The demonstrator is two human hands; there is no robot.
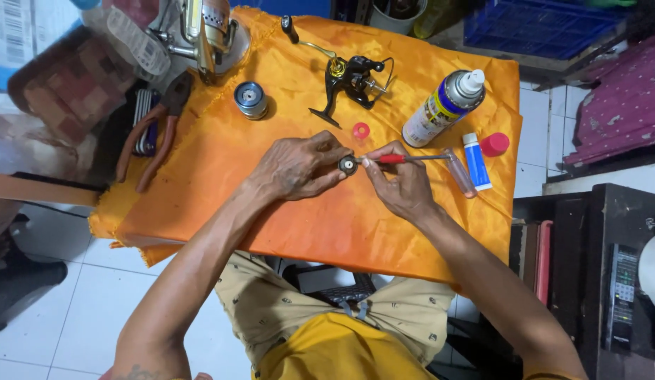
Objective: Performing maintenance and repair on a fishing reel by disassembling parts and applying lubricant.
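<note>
My left hand (pixel 299 167) pinches a small round black part (pixel 348 165) with a pale centre, held just above the orange cloth (pixel 285 218). My right hand (pixel 401 181) grips a thin tool with a red section (pixel 394 159), its tip touching the round part. Its clear far end points right toward the small tubes. Behind the hands stands a black fishing reel body (pixel 352 76) with a gold handle arm. A silver-blue spool (pixel 250 98) lies to the left of it.
A spray can (pixel 443 105), a red cap (pixel 360 130), a white-blue tube (pixel 477 162) and a pink cap (pixel 494 143) lie at the right. Orange-handled pliers (pixel 155 134) and another reel (pixel 204 32) sit at the back left. Black equipment (pixel 616 281) stands at the right.
</note>
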